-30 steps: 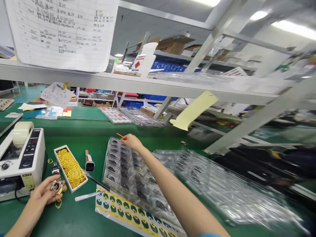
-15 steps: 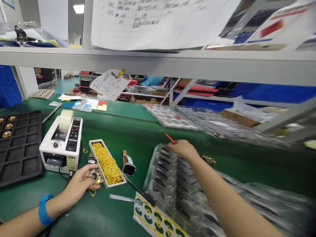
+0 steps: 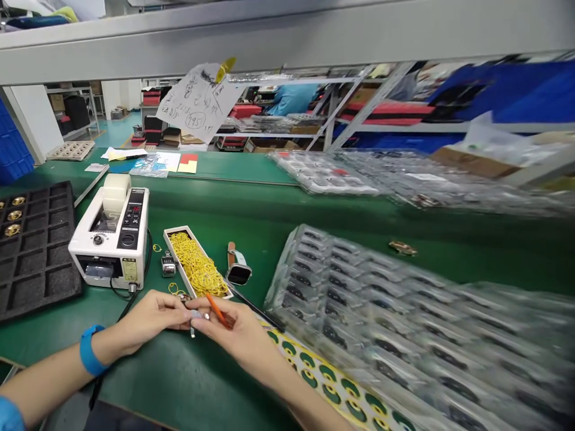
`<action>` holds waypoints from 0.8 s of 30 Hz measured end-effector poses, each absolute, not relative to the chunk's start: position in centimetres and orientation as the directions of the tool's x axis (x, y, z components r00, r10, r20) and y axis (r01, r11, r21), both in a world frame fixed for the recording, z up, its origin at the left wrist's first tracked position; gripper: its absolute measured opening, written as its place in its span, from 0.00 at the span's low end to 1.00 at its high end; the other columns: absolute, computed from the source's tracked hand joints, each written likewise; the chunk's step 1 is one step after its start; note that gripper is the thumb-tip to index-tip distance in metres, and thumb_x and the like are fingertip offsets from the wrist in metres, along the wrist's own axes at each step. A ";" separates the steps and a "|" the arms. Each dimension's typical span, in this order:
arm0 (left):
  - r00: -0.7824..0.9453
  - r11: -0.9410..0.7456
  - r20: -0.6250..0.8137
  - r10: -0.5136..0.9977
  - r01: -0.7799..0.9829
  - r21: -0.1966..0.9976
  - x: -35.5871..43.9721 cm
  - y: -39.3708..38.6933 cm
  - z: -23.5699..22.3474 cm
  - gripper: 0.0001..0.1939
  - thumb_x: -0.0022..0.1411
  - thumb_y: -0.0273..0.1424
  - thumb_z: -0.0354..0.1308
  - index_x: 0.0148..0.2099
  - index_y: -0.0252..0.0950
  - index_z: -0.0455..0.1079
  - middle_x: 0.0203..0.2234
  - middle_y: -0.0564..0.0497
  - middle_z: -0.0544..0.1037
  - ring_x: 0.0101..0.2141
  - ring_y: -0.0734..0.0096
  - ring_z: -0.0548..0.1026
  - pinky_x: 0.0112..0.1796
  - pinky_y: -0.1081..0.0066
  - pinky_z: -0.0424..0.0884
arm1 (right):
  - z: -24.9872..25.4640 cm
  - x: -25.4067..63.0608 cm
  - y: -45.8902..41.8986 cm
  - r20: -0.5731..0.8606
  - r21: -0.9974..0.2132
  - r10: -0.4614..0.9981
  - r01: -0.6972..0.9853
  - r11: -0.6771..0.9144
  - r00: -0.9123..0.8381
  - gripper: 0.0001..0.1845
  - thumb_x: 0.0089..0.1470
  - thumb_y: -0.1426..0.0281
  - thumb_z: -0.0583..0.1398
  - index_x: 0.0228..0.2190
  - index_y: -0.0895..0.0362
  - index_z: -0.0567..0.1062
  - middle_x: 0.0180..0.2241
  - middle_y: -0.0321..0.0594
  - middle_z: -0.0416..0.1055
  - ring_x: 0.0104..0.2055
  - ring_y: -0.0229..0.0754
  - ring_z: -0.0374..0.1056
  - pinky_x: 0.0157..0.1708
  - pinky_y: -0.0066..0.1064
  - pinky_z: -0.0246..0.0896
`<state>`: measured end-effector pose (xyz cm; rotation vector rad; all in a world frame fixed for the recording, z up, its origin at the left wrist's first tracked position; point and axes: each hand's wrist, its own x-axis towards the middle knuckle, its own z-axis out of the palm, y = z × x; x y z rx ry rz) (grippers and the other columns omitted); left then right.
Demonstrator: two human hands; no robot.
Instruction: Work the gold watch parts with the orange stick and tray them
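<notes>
Left hand [image 3: 150,320], right hand [image 3: 247,338] both pinching small pale part [image 3: 196,314], half hidden, likely steadying it, at 6 o'clock from band box [image 3: 180,267]; orange stick [image 3: 215,308] tucked in right, presumably freeing fingertips

Green bench top [image 3: 153,371], running beneath the fingers [image 3: 176,316]. Just beyond them: narrow white box [image 3: 178,269] of yellow loops, set aslant; small metal counter [image 3: 168,264] near its left wall. Farther left of the fingers, white tape dispenser [image 3: 131,239]; past that, black compartment tray [image 3: 40,280]. Beyond and right of the fingers, watch [image 3: 239,274], near the box. Right of the fingers: clear plastic trays [image 3: 317,269], partly blurred; green-and-yellow sticker sheet [image 3: 331,392] along their near edge. Well beyond, to the right, small metallic piece [image 3: 403,247].
</notes>
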<state>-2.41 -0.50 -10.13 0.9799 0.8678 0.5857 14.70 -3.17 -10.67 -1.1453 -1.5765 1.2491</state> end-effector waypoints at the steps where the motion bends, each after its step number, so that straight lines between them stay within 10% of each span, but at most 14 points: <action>1: 0.520 0.432 -0.350 0.779 -0.041 0.901 -2.4 -0.4 -10.2 0.19 0.43 0.43 0.69 0.24 0.30 0.72 0.23 0.50 0.74 0.29 0.73 0.71 0.38 0.71 0.66 | -10.9 14.8 -3.1 0.120 -0.968 0.963 0.185 0.167 -0.241 0.11 0.51 0.66 0.61 0.36 0.57 0.78 0.31 0.41 0.76 0.33 0.43 0.72 0.33 0.32 0.69; 10: 0.453 0.425 -0.350 0.820 -0.073 0.902 -2.3 -0.3 -10.2 0.15 0.48 0.38 0.66 0.23 0.31 0.72 0.23 0.51 0.74 0.30 0.73 0.71 0.41 0.70 0.68 | -12.1 15.6 -3.5 0.711 -0.384 0.621 0.559 0.735 -0.330 0.12 0.56 0.79 0.56 0.39 0.57 0.77 0.31 0.43 0.73 0.30 0.40 0.69 0.25 0.28 0.65; 17: 0.574 0.402 -0.213 0.790 -0.223 0.888 -2.3 -0.6 -10.2 0.20 0.55 0.31 0.64 0.51 0.43 0.71 0.47 0.50 0.74 0.46 0.68 0.72 0.51 0.66 0.67 | -10.6 16.1 -2.7 0.277 -0.918 0.959 0.278 0.283 -0.062 0.13 0.56 0.63 0.59 0.24 0.55 0.76 0.25 0.39 0.70 0.28 0.40 0.66 0.25 0.30 0.63; 24: 0.619 0.255 -0.065 0.783 -0.224 0.941 -2.2 -0.9 -11.3 0.29 0.60 0.37 0.60 0.62 0.42 0.59 0.57 0.43 0.66 0.52 0.62 0.70 0.53 0.64 0.66 | -10.6 15.1 -1.9 0.070 -0.992 0.996 0.104 0.075 -0.053 0.14 0.46 0.60 0.63 0.19 0.55 0.73 0.25 0.37 0.65 0.29 0.40 0.61 0.29 0.33 0.58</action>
